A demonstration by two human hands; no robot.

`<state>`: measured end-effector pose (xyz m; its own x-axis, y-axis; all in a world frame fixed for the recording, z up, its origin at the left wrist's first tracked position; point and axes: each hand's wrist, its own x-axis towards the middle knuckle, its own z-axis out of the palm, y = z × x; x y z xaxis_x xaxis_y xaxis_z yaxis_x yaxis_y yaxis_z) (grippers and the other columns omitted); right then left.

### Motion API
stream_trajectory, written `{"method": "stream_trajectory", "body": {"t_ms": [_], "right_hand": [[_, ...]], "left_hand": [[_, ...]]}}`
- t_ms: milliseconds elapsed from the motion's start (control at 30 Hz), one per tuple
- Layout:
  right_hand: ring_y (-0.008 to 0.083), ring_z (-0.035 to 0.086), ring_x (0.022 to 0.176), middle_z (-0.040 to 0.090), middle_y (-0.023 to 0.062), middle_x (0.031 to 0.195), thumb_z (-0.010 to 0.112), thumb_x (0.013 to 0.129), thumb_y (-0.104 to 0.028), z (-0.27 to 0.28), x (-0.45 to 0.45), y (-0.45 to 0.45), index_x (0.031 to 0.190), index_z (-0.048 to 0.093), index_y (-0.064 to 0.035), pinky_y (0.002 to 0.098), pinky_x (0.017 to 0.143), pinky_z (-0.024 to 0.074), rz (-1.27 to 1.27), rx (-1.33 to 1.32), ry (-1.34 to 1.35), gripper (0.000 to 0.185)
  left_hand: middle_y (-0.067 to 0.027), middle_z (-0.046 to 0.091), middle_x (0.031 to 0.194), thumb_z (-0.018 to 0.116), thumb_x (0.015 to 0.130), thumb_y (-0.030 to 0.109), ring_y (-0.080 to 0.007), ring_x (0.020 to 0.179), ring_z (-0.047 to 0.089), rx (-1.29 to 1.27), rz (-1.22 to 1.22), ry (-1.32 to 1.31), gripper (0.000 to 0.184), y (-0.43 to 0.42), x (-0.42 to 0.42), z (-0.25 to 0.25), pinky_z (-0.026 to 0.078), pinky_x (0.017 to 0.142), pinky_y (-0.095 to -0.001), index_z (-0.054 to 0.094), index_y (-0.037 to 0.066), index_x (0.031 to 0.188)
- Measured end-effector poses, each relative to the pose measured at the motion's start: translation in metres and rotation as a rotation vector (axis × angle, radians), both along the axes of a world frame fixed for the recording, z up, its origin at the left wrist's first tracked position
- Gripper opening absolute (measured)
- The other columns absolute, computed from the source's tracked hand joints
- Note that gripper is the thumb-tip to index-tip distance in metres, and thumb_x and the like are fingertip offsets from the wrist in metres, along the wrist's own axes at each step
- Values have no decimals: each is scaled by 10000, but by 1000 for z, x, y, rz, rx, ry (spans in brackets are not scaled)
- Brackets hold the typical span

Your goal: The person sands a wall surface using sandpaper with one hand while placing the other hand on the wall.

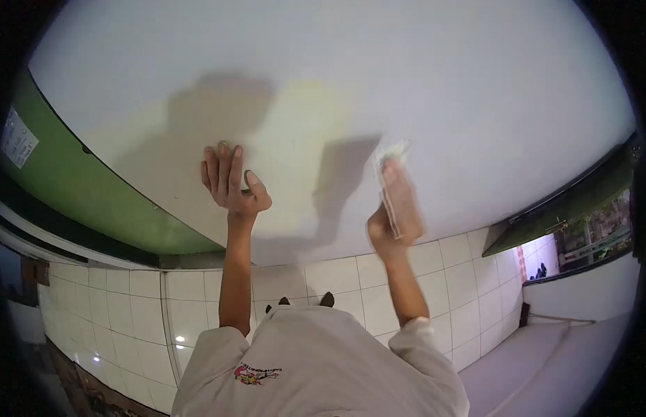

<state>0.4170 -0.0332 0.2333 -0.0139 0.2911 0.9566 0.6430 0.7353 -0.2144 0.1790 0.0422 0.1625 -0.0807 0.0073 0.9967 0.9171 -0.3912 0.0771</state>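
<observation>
A large pale wall (476,90) fills the upper part of the head view, with shadows of my hands and head on it. My left hand (234,179) is raised at the wall with its fingers spread and nothing in it; its fingertips seem to touch the surface. To the right, my right hand (401,208) is closed around a flat, whitish rectangular pad (380,167), which lies against or very near the wall. Motion blurs this hand and the pad, so what the pad is made of cannot be told.
A green panel (107,187) with a white paper label (19,139) borders the wall at left. White floor tiles (337,274) lie below, with dark shoe tips (327,299). At right are a dark-framed opening (594,226) and a low pale wall (580,295).
</observation>
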Motion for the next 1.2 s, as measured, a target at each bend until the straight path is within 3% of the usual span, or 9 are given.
{"method": "stream_trajectory", "body": {"t_ms": [100, 233, 300, 567, 633, 800, 900, 1033, 1200], "right_hand": [[351, 581, 1110, 624, 173, 1156, 471, 504, 173, 63, -4, 24, 1167, 602, 24, 430, 916, 480, -15, 262, -43, 692], [334, 569, 1132, 619, 163, 1172, 541, 577, 153, 69, -27, 53, 1158, 613, 15, 437, 938, 463, -23, 108, -169, 601], [351, 563, 1131, 619, 200, 1147, 453, 653, 186, 31, -37, 70, 1128, 623, 30, 479, 965, 444, -145, 163, -145, 529], [379, 567, 1097, 597, 189, 1172, 576, 657, 30, -180, -19, 49, 1149, 622, -4, 529, 946, 437, -39, -182, -292, 496], [272, 524, 1180, 548, 96, 1286, 561, 746, 20, -239, -10, 40, 1218, 586, -53, 426, 985, 421, 52, -330, -325, 479], [272, 463, 1239, 516, 96, 1314, 513, 660, 121, -368, 15, -11, 1313, 482, -76, 390, 1031, 396, 174, -860, -499, 683], [258, 496, 1207, 522, 73, 1313, 467, 700, 168, -376, 29, -52, 1291, 502, -66, 361, 968, 462, 224, -1026, -371, 636], [286, 597, 1094, 616, 149, 1176, 509, 748, 181, -232, 23, -25, 1217, 565, -17, 348, 918, 474, 17, -695, 21, 512], [331, 576, 1121, 626, 171, 1151, 467, 627, 230, -24, 13, 1, 1153, 608, 15, 393, 936, 466, -62, -81, 45, 585]], "left_hand": [[-171, 548, 1279, 404, 847, 188, -378, 1283, 410, -1, 1, 9, 437, -1, -1, 1, 238, 1085, -473, 558, 32, 1224], [-170, 543, 1285, 403, 846, 183, -371, 1291, 402, -7, -3, 9, 434, 0, -2, 0, 236, 1087, -470, 559, 29, 1221], [-192, 487, 1337, 412, 870, 207, -394, 1318, 349, -18, -26, 39, 437, 2, -6, -6, 202, 1108, -505, 533, -8, 1230], [-203, 471, 1347, 386, 856, 198, -385, 1335, 322, 4, -32, 56, 453, 4, -4, -5, 197, 1111, -508, 527, -24, 1225], [-204, 469, 1348, 383, 857, 199, -386, 1337, 318, 7, -43, 57, 451, 3, -1, -6, 195, 1114, -507, 527, -25, 1221], [-199, 471, 1348, 389, 866, 209, -386, 1336, 318, 2, -27, 56, 447, 2, -2, -5, 190, 1121, -500, 524, -23, 1224], [-203, 481, 1337, 400, 868, 208, -397, 1330, 325, -21, -4, 66, 448, 4, -1, -8, 196, 1114, -500, 518, -22, 1234], [-205, 487, 1331, 401, 870, 202, -401, 1326, 330, -39, -4, 50, 447, 7, -1, -13, 197, 1110, -501, 515, -18, 1242], [-200, 487, 1334, 402, 870, 200, -399, 1327, 330, -49, -4, 47, 442, -2, -6, -6, 183, 1113, -500, 518, -3, 1246]]}}
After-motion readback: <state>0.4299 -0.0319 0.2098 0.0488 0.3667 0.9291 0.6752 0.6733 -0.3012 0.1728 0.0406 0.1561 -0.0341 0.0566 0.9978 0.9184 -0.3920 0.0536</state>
